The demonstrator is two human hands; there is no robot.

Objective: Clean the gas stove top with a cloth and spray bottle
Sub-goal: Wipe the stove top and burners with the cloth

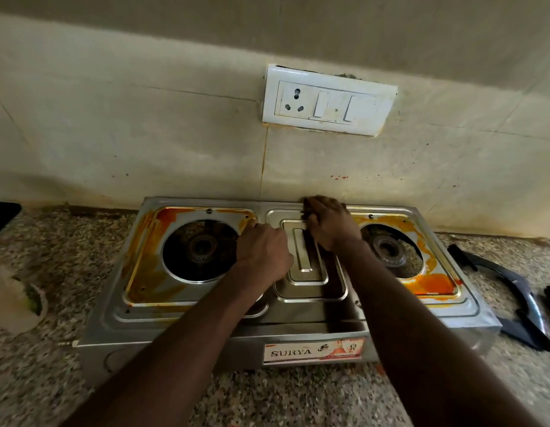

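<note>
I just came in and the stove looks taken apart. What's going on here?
A person is leaning over the two-burner gas stove, apparently cleaning it. The left grip rests beside the left burner. The right grip is at the back edge of the centre panel, on something dark I cannot make out. Orange stains ring both burners. A removed pan support lies on the counter to the right. No spray bottle shows clearly.

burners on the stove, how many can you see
2: the left burner in the opening left of the left hand, and the right burner in the opening right of the right hand. None appears hidden.
</note>
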